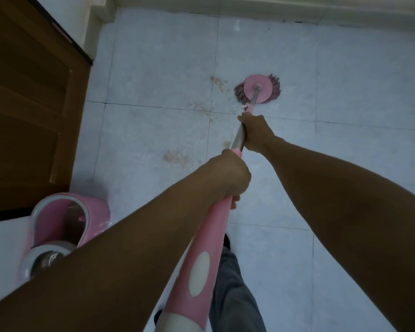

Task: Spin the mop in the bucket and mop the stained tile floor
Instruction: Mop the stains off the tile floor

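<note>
A pink round mop head [259, 90] with dark pink strands lies flat on the pale tile floor [357, 80], just right of a brown stain [218, 83]. Its metal and pink handle [209, 236] runs back toward me. My right hand [255, 133] grips the metal part of the handle, closer to the mop head. Lower on the handle, my left hand [228, 176] holds the top of the pink grip. More brown stains [175, 158] mark the tiles left of the handle. The pink spin bucket [65, 221] stands at the lower left, partly hidden by my left arm.
A dark wooden door [27, 116] fills the left side. A pale wall base [273, 10] runs along the top of the floor. My leg in grey trousers [233, 295] shows below the handle.
</note>
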The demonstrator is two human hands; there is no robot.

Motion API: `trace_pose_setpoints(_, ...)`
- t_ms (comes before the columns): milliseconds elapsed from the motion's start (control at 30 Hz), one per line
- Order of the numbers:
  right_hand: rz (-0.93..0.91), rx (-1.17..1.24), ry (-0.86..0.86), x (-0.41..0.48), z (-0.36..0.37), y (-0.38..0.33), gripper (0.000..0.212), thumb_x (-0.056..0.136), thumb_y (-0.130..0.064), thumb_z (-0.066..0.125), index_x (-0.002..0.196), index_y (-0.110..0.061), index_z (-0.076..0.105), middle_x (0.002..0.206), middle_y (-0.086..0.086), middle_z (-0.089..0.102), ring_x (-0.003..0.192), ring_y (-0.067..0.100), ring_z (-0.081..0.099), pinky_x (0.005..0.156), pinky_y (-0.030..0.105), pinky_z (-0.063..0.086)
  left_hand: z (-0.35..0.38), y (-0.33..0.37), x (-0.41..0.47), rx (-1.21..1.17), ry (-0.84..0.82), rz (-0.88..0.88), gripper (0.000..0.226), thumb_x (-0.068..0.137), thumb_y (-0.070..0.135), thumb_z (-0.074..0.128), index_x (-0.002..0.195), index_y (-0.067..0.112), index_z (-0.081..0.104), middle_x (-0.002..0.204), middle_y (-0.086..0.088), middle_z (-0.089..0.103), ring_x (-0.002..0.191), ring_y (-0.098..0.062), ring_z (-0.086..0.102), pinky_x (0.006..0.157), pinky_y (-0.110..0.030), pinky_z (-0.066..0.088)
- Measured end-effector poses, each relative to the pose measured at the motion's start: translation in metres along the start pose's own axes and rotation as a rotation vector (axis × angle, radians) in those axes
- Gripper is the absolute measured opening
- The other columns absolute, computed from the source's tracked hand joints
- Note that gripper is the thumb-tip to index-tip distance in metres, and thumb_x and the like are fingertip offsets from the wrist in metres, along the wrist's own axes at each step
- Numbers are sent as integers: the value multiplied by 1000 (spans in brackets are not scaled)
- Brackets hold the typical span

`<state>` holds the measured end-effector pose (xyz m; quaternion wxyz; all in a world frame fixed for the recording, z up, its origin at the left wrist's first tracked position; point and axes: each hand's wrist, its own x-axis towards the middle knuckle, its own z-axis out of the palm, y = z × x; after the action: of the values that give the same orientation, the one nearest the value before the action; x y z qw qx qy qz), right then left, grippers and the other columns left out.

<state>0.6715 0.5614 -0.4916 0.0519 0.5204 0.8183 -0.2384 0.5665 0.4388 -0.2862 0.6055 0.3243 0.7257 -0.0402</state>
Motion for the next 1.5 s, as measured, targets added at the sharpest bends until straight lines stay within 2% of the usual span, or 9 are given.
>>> trace_pose_setpoints(133, -27, 46, -40, -69, 13, -48, 31, 83, -2, 64, 113, 2, 62, 114, 22, 63, 99, 38, 63, 89, 41, 53, 19, -50, -61, -68, -11, -84, 50, 103, 17, 44, 148, 15, 24, 116, -19, 60, 73, -21, 56, 52, -27, 48)
trace_pose_setpoints(300, -47, 63, -138, -182, 41, -123, 29, 87, -10, 63, 113, 2, 63, 117, 21, 63, 105, 37, 60, 89, 35, 45, 47, -138, -148, 105, -48, 8, 42, 103, 13, 38, 144, 8, 37, 77, -5, 58, 61, -18, 59, 58, -31, 52)
trace_pose_setpoints(400, -39, 83, -181, -249, 69, -172, 34, 89, -8, 61, 122, 1, 61, 119, 20, 62, 109, 36, 59, 91, 34, 46, 63, -195, -204, 111, -53, -99, 41, 102, 13, 43, 141, 7, 35, 114, -15, 65, 97, -27, 69, 86, -39, 58)
trace_pose_setpoints(433, -40, 69, -192, -268, 79, -186, 30, 89, -8, 60, 119, -1, 61, 118, 19, 62, 108, 34, 60, 89, 33, 46, 67, -213, -220, 89, -50, -145, 42, 102, 15, 45, 141, 6, 33, 118, -17, 63, 97, -26, 67, 87, -38, 58)
trace_pose_setpoints(567, -51, -1, -240, -322, 105, -230, 18, 88, -7, 58, 105, -3, 60, 113, 17, 62, 103, 32, 60, 84, 32, 46, 78, -268, -263, 8, -51, -219, 41, 102, 21, 46, 140, 6, 35, 110, -16, 62, 79, -20, 59, 72, -29, 55)
trace_pose_setpoints(800, -65, -66, -276, -351, 120, -242, 17, 76, -12, 61, 80, -16, 46, 98, 13, 62, 87, 30, 63, 71, 33, 49, 89, -303, -277, 148, -60, -118, 40, 100, 14, 47, 138, 4, 40, 122, -19, 63, 108, -29, 66, 95, -41, 54)
trace_pose_setpoints(1067, -46, -66, -151, -291, 121, -217, 10, 84, -6, 59, 93, -6, 56, 100, 14, 59, 84, 32, 64, 71, 36, 50, 64, -272, -228, 164, 6, -76, 41, 101, 19, 47, 139, 10, 37, 120, -16, 61, 110, -29, 64, 96, -42, 53)
trace_pose_setpoints(1333, 35, -74, -66, -141, 67, -132, 14, 79, -2, 58, 92, -6, 56, 101, 17, 58, 82, 36, 63, 72, 41, 51, 2, -154, -108, 216, -23, -7, 48, 98, 15, 50, 142, 14, 31, 117, -17, 58, 104, -32, 65, 88, -45, 57)
trace_pose_setpoints(1500, 85, -75, -2, -37, 24, -72, 15, 79, 2, 56, 93, -3, 56, 103, 19, 59, 88, 38, 61, 71, 37, 45, -41, -62, -32, 115, -70, -14, 43, 101, 9, 45, 142, 11, 32, 110, -22, 63, 80, -31, 67, 62, -40, 57)
